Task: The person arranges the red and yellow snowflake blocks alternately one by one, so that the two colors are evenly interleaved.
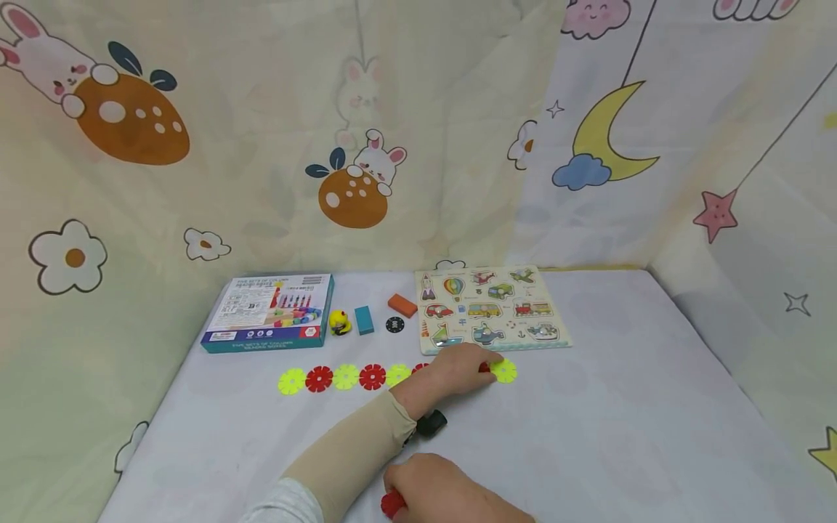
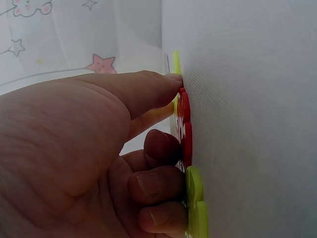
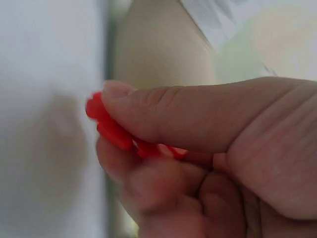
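Observation:
A row of flat notched snowflake discs, yellow-green and red in turn, runs across the white table. At its right end, my left hand (image 1: 458,369) pinches the edge of a yellow-green snowflake disc (image 1: 505,371) between thumb and index finger. Its other fingers curl over the row, hiding part of it; a red disc (image 2: 187,144) shows beside them in the left wrist view. Nearer the front, my right hand (image 1: 451,492) holds a red snowflake disc (image 1: 392,503) between thumb and fingers. The right wrist view shows this red disc partly covered by the thumb.
Behind the row stand a boxed set (image 1: 268,312), a yellow duck (image 1: 339,322), a blue block (image 1: 364,320), an orange block (image 1: 402,305), a black round chip (image 1: 395,325) and a vehicle puzzle board (image 1: 490,309). Patterned cloth walls (image 1: 458,203) border the table.

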`<control>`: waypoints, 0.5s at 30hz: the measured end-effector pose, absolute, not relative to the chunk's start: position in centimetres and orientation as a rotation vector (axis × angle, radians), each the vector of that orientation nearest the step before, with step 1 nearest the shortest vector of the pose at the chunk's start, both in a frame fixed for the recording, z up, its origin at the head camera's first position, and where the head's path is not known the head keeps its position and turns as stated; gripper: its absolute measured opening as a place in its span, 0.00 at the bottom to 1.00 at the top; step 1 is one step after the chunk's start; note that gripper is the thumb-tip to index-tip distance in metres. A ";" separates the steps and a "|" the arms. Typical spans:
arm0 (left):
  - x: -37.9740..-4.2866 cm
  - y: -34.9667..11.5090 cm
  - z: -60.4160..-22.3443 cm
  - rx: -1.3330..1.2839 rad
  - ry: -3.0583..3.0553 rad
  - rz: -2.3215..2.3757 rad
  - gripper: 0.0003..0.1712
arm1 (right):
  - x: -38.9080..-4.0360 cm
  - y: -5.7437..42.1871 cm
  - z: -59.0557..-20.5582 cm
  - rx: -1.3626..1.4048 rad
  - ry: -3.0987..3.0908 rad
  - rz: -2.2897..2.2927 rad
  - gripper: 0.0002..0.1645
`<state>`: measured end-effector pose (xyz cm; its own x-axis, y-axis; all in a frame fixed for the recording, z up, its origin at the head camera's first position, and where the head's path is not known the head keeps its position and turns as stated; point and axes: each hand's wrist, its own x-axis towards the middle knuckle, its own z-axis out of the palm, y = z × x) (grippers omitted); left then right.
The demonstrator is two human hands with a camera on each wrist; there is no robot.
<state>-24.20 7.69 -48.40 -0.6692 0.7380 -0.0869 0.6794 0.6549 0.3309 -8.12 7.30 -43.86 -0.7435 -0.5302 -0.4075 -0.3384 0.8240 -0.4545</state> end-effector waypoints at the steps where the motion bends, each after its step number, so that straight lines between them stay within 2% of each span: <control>1: -24.2 7.7 -48.4 1.153 2.655 0.415 0.25 | -8.5 8.0 -43.2 -0.615 2.469 -0.535 0.09; 8: -24.2 7.4 -48.7 1.116 2.597 0.556 0.24 | -11.1 14.0 -40.2 -0.536 2.457 -0.918 0.19; 15: -24.3 7.6 -48.3 1.201 2.650 0.450 0.22 | -14.4 20.6 -39.6 -0.225 2.580 -1.079 0.19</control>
<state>-24.29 7.60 -48.28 -0.6508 0.7574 -0.0530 0.6975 0.6239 0.3525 -14.39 20.60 -39.58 -0.9316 -0.2700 -0.2433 -0.0163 0.6998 -0.7142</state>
